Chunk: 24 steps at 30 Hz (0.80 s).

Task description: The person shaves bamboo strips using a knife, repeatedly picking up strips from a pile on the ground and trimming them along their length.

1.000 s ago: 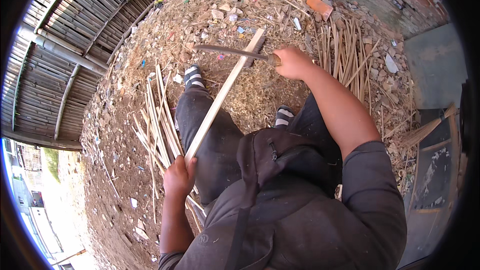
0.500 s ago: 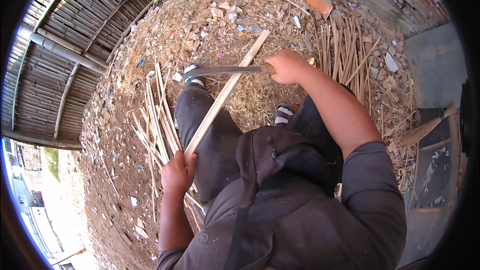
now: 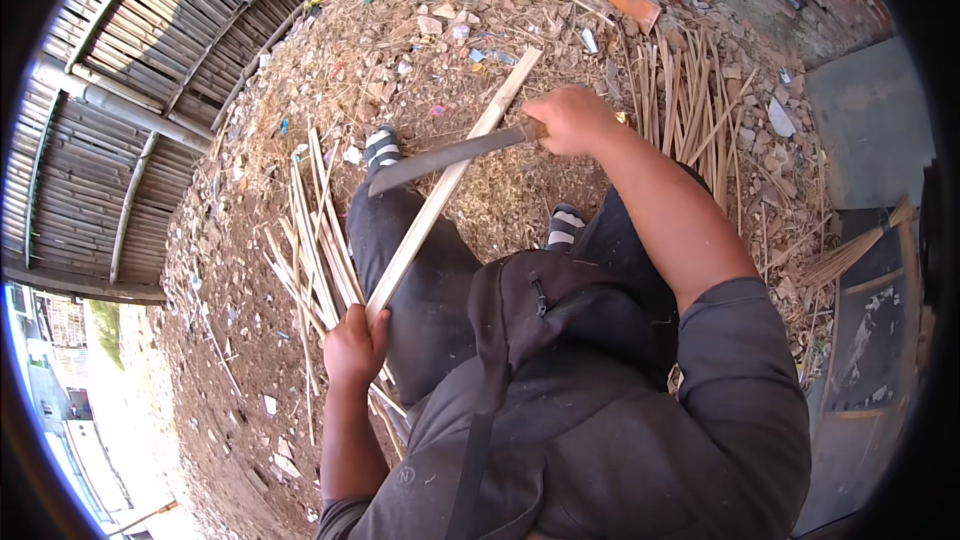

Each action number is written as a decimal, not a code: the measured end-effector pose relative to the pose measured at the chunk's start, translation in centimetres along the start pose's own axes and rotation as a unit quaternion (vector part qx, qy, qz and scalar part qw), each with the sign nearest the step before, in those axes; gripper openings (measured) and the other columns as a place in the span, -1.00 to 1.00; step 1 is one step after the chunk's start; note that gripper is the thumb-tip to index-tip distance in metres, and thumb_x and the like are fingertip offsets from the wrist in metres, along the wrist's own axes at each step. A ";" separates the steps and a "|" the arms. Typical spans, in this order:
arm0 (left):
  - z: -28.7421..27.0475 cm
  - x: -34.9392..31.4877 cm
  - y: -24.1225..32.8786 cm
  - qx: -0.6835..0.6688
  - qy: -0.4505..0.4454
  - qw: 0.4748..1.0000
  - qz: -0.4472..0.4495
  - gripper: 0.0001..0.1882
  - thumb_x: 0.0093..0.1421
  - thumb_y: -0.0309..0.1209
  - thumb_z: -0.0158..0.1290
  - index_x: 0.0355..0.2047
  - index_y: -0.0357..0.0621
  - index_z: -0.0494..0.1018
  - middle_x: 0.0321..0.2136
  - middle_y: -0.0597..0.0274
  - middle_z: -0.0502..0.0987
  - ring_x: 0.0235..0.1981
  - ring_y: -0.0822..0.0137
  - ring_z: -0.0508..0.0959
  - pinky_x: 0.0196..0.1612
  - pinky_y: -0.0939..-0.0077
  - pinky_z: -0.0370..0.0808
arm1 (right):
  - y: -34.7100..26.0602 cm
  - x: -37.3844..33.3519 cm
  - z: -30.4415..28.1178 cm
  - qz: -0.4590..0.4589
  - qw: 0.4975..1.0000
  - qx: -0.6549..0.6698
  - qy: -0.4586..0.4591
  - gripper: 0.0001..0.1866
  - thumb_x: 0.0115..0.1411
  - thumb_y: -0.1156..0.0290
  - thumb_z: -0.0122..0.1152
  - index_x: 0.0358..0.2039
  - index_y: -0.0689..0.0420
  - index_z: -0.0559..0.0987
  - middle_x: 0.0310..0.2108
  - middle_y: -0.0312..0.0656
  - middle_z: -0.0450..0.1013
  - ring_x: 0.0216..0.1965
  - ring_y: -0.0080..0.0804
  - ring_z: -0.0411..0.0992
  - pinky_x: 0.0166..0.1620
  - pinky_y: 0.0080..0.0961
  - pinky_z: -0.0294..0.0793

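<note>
My left hand (image 3: 352, 348) is closed round the near end of a pale bamboo strip (image 3: 432, 208). The strip slants up and to the right across my left thigh, its far end over the ground ahead. In my right hand (image 3: 574, 122) is the handle of a machete (image 3: 450, 157). Its long dark blade points left and crosses over the strip's upper half, the tip above my left knee. Whether the edge touches the strip I cannot tell. Beside my left leg lies a loose pile of split bamboo strips (image 3: 315, 230), partly behind my left hand.
A larger bundle of bamboo strips (image 3: 685, 105) lies ahead on the right, near an orange brick (image 3: 634, 7). Rubble and litter cover the ground. A bamboo-slat wall (image 3: 75, 180) stands at left, a grey panel (image 3: 868, 130) at right. Both my feet are ahead, in striped footwear.
The machete's blade has swung so its tip sits lower and nearer to me, over my left knee. My right hand has shifted slightly. My left hand keeps its grip on the strip.
</note>
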State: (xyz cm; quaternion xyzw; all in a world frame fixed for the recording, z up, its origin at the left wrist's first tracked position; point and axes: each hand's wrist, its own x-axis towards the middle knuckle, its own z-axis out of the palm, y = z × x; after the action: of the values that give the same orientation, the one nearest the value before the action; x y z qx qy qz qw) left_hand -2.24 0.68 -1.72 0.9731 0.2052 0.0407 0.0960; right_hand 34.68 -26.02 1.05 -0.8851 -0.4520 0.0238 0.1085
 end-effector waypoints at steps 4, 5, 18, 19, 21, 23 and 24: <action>-0.2 0.5 0.5 0.007 0.003 1.000 0.007 -0.56 0.31 -0.04 0.02 -0.46 -0.18 0.32 -0.57 -0.15 0.54 -0.52 -0.24 0.56 -0.45 -0.11 0.46 | 3.4 0.7 2.6 0.117 0.988 0.084 0.056 -0.75 -0.04 0.37 0.22 -0.27 0.01 0.59 -0.41 -0.04 0.55 -0.29 0.03 0.55 -0.21 -0.05 0.53; -0.3 0.5 0.4 0.007 0.003 1.000 0.007 -0.56 0.31 -0.04 0.02 -0.46 -0.18 0.32 -0.57 -0.15 0.54 -0.52 -0.24 0.56 -0.45 -0.11 0.46 | 2.9 0.7 2.5 0.093 0.991 0.066 0.070 -0.76 -0.04 0.36 0.23 -0.28 0.01 0.58 -0.43 -0.05 0.55 -0.31 0.03 0.54 -0.23 -0.05 0.52; -0.3 0.5 0.3 0.016 0.017 1.000 0.019 -0.57 0.30 -0.04 0.04 -0.47 -0.16 0.29 -0.60 -0.11 0.51 -0.55 -0.24 0.53 -0.49 -0.09 0.44 | 2.6 0.6 1.9 0.114 0.988 0.090 0.045 -0.81 -0.04 0.39 0.23 -0.34 0.04 0.57 -0.43 -0.05 0.54 -0.29 0.02 0.54 -0.21 -0.03 0.51; -0.5 0.4 0.3 0.016 0.012 1.000 0.020 -0.57 0.30 -0.05 0.04 -0.47 -0.16 0.29 -0.59 -0.11 0.51 -0.55 -0.23 0.53 -0.49 -0.09 0.43 | 2.0 0.3 1.4 0.121 0.990 0.060 0.037 -0.80 -0.05 0.39 0.23 -0.34 0.04 0.58 -0.43 -0.04 0.54 -0.29 0.02 0.54 -0.21 -0.03 0.51; -0.7 0.3 0.3 0.030 0.008 0.999 0.024 -0.58 0.31 -0.05 0.03 -0.45 -0.15 0.29 -0.58 -0.10 0.51 -0.55 -0.23 0.53 -0.49 -0.10 0.43 | 1.8 0.0 1.1 0.096 0.994 0.035 0.045 -0.81 -0.06 0.39 0.24 -0.35 0.02 0.58 -0.43 -0.06 0.54 -0.29 0.00 0.55 -0.23 -0.04 0.51; -0.6 0.3 0.3 0.025 0.012 0.999 0.025 -0.58 0.32 -0.06 0.03 -0.45 -0.16 0.29 -0.58 -0.11 0.51 -0.54 -0.23 0.54 -0.47 -0.10 0.44 | 1.5 0.0 1.3 0.071 0.996 0.012 0.051 -0.81 -0.07 0.39 0.25 -0.36 0.00 0.58 -0.44 -0.07 0.54 -0.30 -0.03 0.55 -0.25 -0.06 0.51; -0.6 0.1 0.3 0.026 0.010 0.999 0.026 -0.58 0.32 -0.06 0.03 -0.45 -0.16 0.29 -0.58 -0.11 0.51 -0.54 -0.23 0.54 -0.47 -0.10 0.44 | 1.2 0.1 1.8 0.001 0.998 -0.005 0.061 -0.81 -0.09 0.37 0.28 -0.38 -0.01 0.55 -0.47 -0.11 0.52 -0.34 -0.05 0.54 -0.24 -0.09 0.49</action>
State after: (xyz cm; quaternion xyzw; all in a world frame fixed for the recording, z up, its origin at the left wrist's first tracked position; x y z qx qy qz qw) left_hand -2.06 0.57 -1.08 0.9799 0.1814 0.0481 0.0675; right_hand 35.48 -26.33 -0.94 -0.8858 -0.4439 -0.0324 0.1312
